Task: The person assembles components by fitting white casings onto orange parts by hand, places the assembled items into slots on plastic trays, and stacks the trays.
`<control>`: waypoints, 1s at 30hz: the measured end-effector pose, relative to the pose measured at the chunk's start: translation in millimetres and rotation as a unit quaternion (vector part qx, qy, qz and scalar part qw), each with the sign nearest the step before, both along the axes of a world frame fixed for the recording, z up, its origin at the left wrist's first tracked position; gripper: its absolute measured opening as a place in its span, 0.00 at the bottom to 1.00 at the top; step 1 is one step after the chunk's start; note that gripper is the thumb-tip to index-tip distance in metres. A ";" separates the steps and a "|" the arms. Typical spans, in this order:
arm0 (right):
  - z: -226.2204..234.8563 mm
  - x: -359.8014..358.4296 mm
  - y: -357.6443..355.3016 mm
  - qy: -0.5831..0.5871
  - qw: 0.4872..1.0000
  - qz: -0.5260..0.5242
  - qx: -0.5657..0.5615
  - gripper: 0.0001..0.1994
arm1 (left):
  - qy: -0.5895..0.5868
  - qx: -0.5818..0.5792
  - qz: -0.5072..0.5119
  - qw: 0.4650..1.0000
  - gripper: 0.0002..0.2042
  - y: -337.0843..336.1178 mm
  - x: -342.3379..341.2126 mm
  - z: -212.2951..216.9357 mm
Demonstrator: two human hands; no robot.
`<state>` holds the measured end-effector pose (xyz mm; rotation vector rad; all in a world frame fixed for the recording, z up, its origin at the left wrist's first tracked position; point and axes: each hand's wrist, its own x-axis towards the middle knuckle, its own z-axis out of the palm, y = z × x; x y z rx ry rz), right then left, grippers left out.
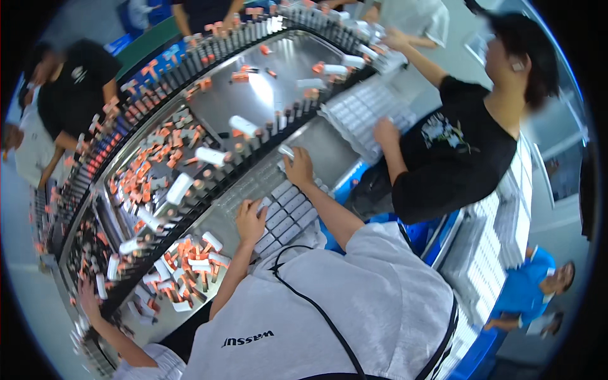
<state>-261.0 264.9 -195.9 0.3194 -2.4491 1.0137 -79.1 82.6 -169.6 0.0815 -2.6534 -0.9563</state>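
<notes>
A tray of white, rounded plastic pieces (288, 215) lies right in front of me, filled in rows. My left hand (250, 221) rests at the tray's left edge, fingers apart, next to a white piece at its corner. At the tray's far side, my right hand (300, 167) has its fingers closed on a white plastic piece (286, 151). To the left of the tray, orange-and-white T-shaped parts (190, 266) with dark stems lie in a loose heap on the metal table.
A curved conveyor (215, 168) with upright dark holders carries white and orange parts past the table. Inside its loop sits a metal bin of orange and grey parts (155, 158). On my right, a co-worker (456, 133) handles another white tray (361, 114). Stacked white trays (475, 253) stand behind.
</notes>
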 end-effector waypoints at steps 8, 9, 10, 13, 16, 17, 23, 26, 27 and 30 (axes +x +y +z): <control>12.9 -4.4 4.8 -0.048 0.999 -0.009 -0.016 0.16 | -0.016 -0.015 0.001 1.000 0.15 6.2 -9.4 1.5; 12.1 -5.8 6.9 -0.044 0.999 -0.008 -0.019 0.16 | -0.014 -0.015 0.005 1.000 0.15 7.4 -10.3 2.2; 11.3 -7.5 8.0 -0.040 0.999 -0.006 -0.021 0.16 | -0.016 -0.011 0.003 1.000 0.15 8.3 -11.5 2.8; 8.8 -10.3 11.3 -0.051 0.999 0.004 -0.015 0.16 | -0.013 -0.005 -0.002 1.000 0.15 9.3 -11.5 -1.2; 8.0 -11.0 9.0 -0.062 0.998 -0.004 -0.001 0.16 | -0.004 -0.004 -0.008 1.000 0.14 6.4 -9.8 -3.5; 9.6 -11.1 8.4 -0.074 0.997 0.002 -0.006 0.16 | -0.002 -0.003 -0.009 1.000 0.14 7.8 -12.4 -2.7; 8.4 -12.6 11.3 -0.052 0.999 0.013 -0.005 0.17 | -0.007 0.015 0.000 1.000 0.14 9.2 -13.0 -3.5; 9.4 -12.0 10.6 -0.059 0.998 0.016 0.002 0.17 | -0.007 0.012 0.000 1.000 0.15 8.2 -12.1 -3.2; 9.8 -12.2 10.4 -0.058 0.998 0.015 0.002 0.17 | -0.007 0.013 -0.001 1.000 0.15 8.7 -12.4 -2.2; 9.2 -10.8 9.7 -0.043 0.999 0.007 -0.001 0.16 | 0.014 -0.008 0.001 1.000 0.14 9.0 -12.0 -0.3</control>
